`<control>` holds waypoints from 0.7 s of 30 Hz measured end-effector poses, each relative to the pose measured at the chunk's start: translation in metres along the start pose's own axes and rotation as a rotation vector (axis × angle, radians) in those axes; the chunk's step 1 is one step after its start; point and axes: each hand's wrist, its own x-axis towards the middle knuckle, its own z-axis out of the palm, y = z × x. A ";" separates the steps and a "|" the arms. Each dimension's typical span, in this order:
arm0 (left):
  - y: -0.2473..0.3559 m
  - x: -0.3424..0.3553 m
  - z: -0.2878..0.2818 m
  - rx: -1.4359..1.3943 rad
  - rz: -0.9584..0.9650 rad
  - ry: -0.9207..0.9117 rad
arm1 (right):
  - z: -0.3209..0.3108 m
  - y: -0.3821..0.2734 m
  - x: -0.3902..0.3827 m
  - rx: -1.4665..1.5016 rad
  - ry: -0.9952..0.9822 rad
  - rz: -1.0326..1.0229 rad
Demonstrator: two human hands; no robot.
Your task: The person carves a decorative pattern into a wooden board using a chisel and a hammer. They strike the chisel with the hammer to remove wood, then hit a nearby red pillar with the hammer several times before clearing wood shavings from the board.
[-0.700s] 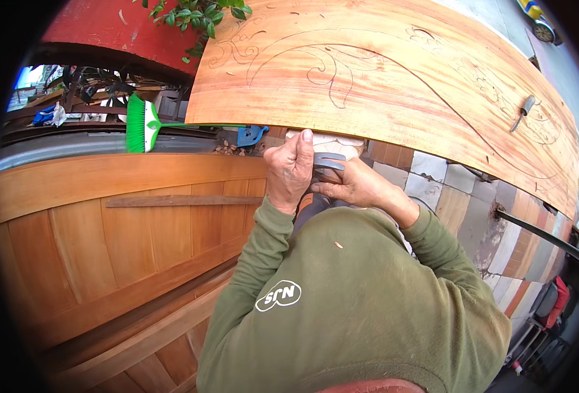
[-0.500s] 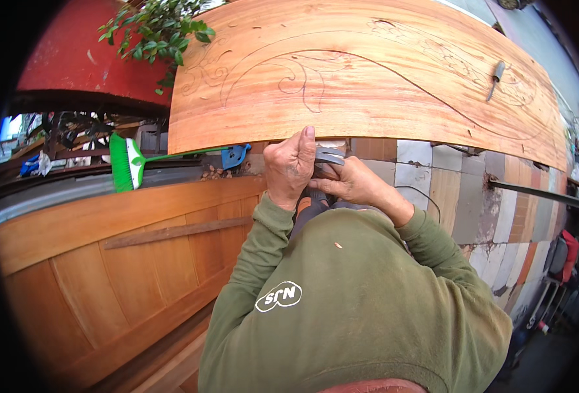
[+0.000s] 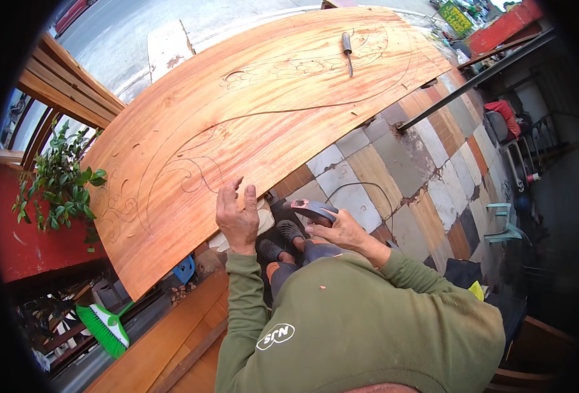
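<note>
A long wooden board [image 3: 270,131] with pencilled and grooved scrollwork spans the upper middle, with a dark-handled hand tool [image 3: 347,46] lying near its far edge. My left hand [image 3: 237,219] is open at the board's near edge, fingers raised and apart; whether it touches the wood I cannot tell. Just right of it, my right hand [image 3: 338,232] grips a dark curved tool [image 3: 309,208] with a reddish end, held over the tiled floor beside the board. Its exact kind is unclear. Pale pieces [image 3: 264,221] show beneath the board's edge behind my hands.
My shoes stand below the board. A red planter [image 3: 31,236] with a leafy plant is left; a green broom [image 3: 106,327] and wooden panels [image 3: 158,354] lie lower left. A metal bar [image 3: 472,82] crosses above the tiled floor [image 3: 394,170]; a teal stool [image 3: 499,229] is right.
The view has swung, so the board now slants up to the right. My left fingers have opened and parted from the tool; my right hand, still holding it, has moved apart to the right.
</note>
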 end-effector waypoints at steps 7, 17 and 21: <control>-0.066 0.005 0.023 0.339 0.133 -0.040 | -0.036 0.038 -0.041 -0.349 0.456 0.076; -0.069 0.013 0.042 0.679 -0.042 -0.115 | -0.096 0.132 -0.061 0.228 0.513 0.479; -0.069 0.023 0.046 0.883 -0.112 -0.212 | -0.121 0.146 -0.042 -0.095 0.839 -0.007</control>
